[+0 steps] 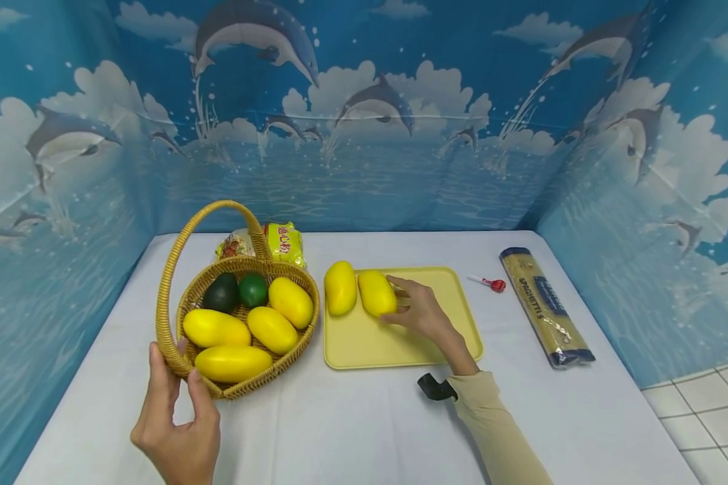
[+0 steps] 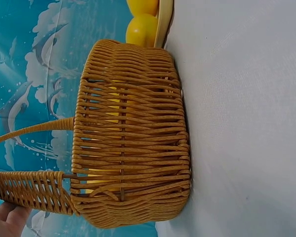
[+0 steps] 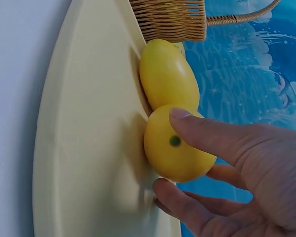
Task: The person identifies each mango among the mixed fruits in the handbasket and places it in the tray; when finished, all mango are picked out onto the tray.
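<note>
A wicker basket (image 1: 306, 347) with an arched handle stands at the left, holding several yellow mangoes (image 1: 233, 364) and two dark green fruits (image 1: 221, 292). My left hand (image 1: 178, 428) grips it at the near foot of the handle, thumb in front; in the left wrist view fingers of that hand (image 2: 10, 219) show beside the handle. On the yellow tray (image 1: 400, 350) two more mangoes lie side by side. My right hand (image 1: 423, 313) holds the right-hand mango (image 1: 376, 294) between thumb and fingers; the other mango (image 1: 340, 288) lies by the tray's left edge.
Behind the basket is a yellow food packet (image 1: 285, 244). Right of the tray lie a red lollipop (image 1: 496, 285) and a spaghetti pack (image 1: 544, 306). A black pipe-shaped object (image 1: 435, 387) sits by my right sleeve. A dolphin-print curtain (image 1: 364, 175) surrounds the white table.
</note>
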`<state>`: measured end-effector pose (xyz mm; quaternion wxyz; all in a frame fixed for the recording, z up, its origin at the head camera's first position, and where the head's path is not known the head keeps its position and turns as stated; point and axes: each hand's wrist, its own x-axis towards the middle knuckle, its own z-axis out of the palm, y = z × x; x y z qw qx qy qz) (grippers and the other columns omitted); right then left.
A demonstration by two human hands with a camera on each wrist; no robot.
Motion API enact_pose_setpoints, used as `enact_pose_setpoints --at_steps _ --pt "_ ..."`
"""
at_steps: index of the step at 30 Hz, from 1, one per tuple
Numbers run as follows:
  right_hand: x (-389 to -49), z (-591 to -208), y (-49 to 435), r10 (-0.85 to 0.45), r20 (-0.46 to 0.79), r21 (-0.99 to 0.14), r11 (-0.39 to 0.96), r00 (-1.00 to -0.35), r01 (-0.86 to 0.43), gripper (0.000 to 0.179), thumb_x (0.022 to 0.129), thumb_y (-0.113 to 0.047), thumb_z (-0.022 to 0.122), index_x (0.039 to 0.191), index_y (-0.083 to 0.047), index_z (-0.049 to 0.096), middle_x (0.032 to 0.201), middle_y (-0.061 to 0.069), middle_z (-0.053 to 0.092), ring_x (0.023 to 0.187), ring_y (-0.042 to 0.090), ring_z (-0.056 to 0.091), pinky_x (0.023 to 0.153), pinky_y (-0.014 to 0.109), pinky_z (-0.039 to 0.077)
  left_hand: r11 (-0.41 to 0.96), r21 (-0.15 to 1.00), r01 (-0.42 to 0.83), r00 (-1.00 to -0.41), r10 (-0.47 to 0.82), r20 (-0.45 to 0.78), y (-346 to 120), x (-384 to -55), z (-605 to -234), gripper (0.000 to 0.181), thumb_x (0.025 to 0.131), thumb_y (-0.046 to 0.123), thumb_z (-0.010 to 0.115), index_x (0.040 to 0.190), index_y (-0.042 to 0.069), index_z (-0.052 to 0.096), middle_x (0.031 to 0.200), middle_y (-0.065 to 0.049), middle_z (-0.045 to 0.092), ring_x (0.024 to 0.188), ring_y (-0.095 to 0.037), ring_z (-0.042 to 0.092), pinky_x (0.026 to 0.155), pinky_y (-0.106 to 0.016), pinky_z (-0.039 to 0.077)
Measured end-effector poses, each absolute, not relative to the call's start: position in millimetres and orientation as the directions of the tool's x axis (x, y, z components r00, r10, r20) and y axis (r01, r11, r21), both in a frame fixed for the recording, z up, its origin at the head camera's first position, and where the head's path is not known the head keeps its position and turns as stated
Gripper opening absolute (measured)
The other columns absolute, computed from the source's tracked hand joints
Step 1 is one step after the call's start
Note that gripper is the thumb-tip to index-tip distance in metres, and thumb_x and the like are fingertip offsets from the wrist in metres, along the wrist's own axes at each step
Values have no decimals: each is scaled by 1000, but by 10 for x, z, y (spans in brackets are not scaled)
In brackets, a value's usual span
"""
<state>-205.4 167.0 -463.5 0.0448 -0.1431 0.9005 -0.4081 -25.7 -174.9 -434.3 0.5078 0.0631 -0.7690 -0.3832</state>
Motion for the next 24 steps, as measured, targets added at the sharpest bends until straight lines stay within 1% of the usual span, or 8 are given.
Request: enact_pose_setpoints --at_steps 6,13,20,24 --pt "-2072 -4662 1611 -287 71 -724 643 -955 -248 87 86 -10 93 160 0 48 157 26 55 132 43 65 100 46 64 700 649 296 -472 -484 737 -1733 -256 -4306 75 88 -24 69 156 3 52 139 -21 68 134 -8 63 107 -14 50" --pt "-2097 -4673 1562 -285 94 -718 644 -954 -263 90 87 -12 92 162 2 44 156 28 54 131 44 65 100 45 64 693 656 298 -477 -487 732 -1824 -270 -4438 78 89 -22 71 158 8 52 141 -15 68 134 -17 65 106 -15 52" --pt "-2107 -4671 1542 -274 79 -695 674 -959 -249 91 88 -15 93 162 3 43 156 26 55 133 42 64 101 45 64 689 648 325 -461 -482 745 -1770 -263 -4352 72 89 -22 69 156 2 53 139 -23 68 134 -11 64 106 -15 51" --pt "-2096 -4661 1539 -278 66 -694 678 -958 -244 93 87 -18 93 162 3 42 157 26 53 135 42 62 101 45 63 688 644 333 -463 -476 748 -1763 -258 -4334 70 91 -21 69 156 2 53 138 -24 68 134 -10 64 106 -14 50"
